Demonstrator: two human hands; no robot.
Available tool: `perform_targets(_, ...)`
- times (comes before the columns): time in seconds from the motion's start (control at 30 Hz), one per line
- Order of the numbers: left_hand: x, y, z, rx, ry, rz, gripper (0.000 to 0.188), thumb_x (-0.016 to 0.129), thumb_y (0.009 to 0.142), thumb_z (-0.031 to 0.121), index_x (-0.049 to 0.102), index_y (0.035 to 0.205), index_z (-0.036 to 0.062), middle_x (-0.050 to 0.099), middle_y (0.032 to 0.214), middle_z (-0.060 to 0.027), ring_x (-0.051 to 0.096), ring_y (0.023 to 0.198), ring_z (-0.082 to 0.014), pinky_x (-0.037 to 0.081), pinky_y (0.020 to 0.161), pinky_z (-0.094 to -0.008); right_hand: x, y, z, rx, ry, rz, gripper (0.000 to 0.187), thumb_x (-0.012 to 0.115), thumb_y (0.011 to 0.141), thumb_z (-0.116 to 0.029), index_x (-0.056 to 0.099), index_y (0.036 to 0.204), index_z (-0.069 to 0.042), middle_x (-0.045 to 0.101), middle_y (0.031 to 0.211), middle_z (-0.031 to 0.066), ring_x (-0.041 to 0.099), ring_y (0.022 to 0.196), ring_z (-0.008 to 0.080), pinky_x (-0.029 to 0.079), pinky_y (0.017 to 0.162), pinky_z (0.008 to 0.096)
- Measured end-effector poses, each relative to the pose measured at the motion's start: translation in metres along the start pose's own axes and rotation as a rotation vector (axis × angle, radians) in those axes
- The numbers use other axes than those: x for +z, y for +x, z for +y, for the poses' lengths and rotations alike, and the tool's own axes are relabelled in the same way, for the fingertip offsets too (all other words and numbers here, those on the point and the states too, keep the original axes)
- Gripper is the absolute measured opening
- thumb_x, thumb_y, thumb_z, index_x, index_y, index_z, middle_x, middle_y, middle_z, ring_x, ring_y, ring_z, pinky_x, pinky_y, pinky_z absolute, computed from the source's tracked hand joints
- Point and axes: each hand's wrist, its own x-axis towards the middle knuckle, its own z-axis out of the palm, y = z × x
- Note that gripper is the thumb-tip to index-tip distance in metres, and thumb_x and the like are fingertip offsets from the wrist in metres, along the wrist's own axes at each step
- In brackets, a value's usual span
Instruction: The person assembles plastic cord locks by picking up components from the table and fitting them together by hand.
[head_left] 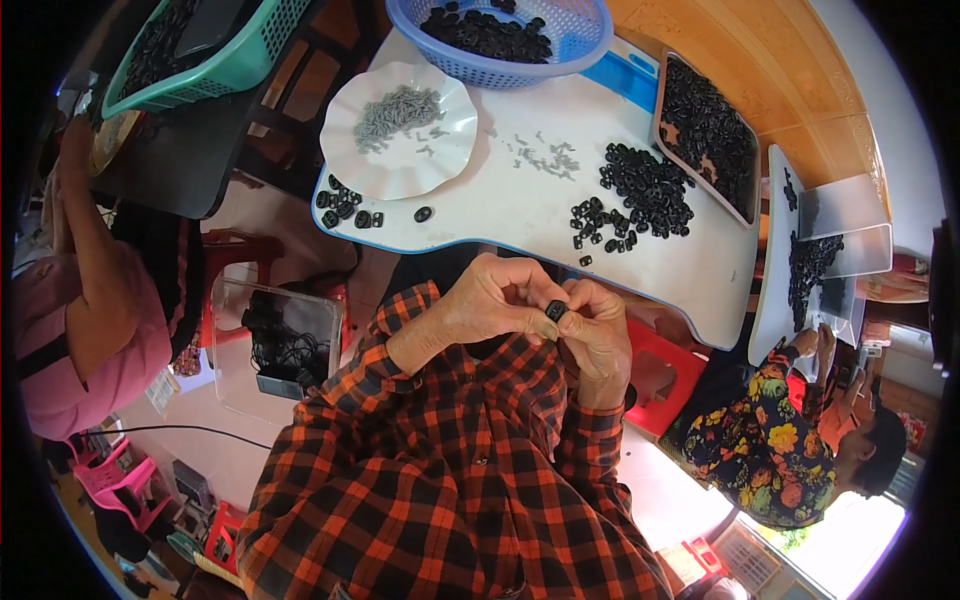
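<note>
Between my two hands, in front of my chest, is a small black oval plastic part [556, 310]. My left hand [490, 305] pinches one side of it with thumb and fingertips. From the other side, the thumb and forefinger of my right hand [598, 335] hold it too. Beyond my hands, on the white table [450, 215], lies a heap of similar black parts [645, 190]. Some more black parts [345, 205] sit at the near left edge, a single one [422, 214] apart from them. Small grey pins [545, 157] are scattered mid-table.
A white scalloped plate [345, 150] bears more grey pins. Behind it stands a blue basket [500, 68] of black parts; a metal tray [745, 205] of them is at the far right. Co-workers sit left, in a pink top [110, 330], and right, in a floral shirt [765, 445].
</note>
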Motion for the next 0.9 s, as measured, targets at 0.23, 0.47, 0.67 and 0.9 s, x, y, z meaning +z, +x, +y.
perform_targets(0.23,-0.001,0.0,-0.003,0.071,0.026,0.047,0.026,0.07,0.079,-0.003,0.061,0.103,-0.0049,0.066,0.084,-0.0089,0.064,0.071,-0.0123,0.055,0.064,-0.024,0.003,-0.002,0.009,-0.087,0.088,0.035,0.014,0.069,0.083,-0.01,0.06,0.086,-0.001,0.059,0.08,0.0044,0.054,0.067,0.0118,0.045,0.062,0.0237)
perform_targets(0.47,-0.019,0.023,0.023,0.132,0.366,0.359,0.028,0.069,0.081,0.005,0.062,0.108,-0.0019,0.059,0.076,0.0017,0.056,0.063,-0.0033,0.045,0.056,-0.0184,0.001,-0.011,0.012,0.003,-0.043,0.174,0.016,0.066,0.087,-0.014,0.064,0.09,0.001,0.062,0.08,0.0059,0.053,0.066,0.009,0.043,0.061,0.0208)
perform_targets(0.67,-0.068,0.089,0.073,0.439,0.85,0.678,0.029,0.069,0.08,0.007,0.063,0.106,-0.0047,0.064,0.076,-0.0032,0.057,0.064,-0.0063,0.048,0.059,-0.0219,0.002,-0.017,0.011,-0.001,-0.205,0.307,0.014,0.066,0.086,-0.013,0.065,0.089,0.001,0.063,0.076,0.0045,0.052,0.065,0.0077,0.042,0.061,0.0202)
perform_targets(0.9,-0.081,0.109,0.088,0.568,1.202,0.742,0.029,0.069,0.08,0.01,0.064,0.107,-0.0016,0.068,0.08,-0.0109,0.063,0.068,-0.0125,0.05,0.062,-0.0264,-0.004,-0.024,0.016,-0.043,-0.36,0.344,0.012,0.066,0.086,-0.01,0.065,0.089,0.001,0.062,0.075,0.0036,0.051,0.062,0.0072,0.042,0.059,0.0197)
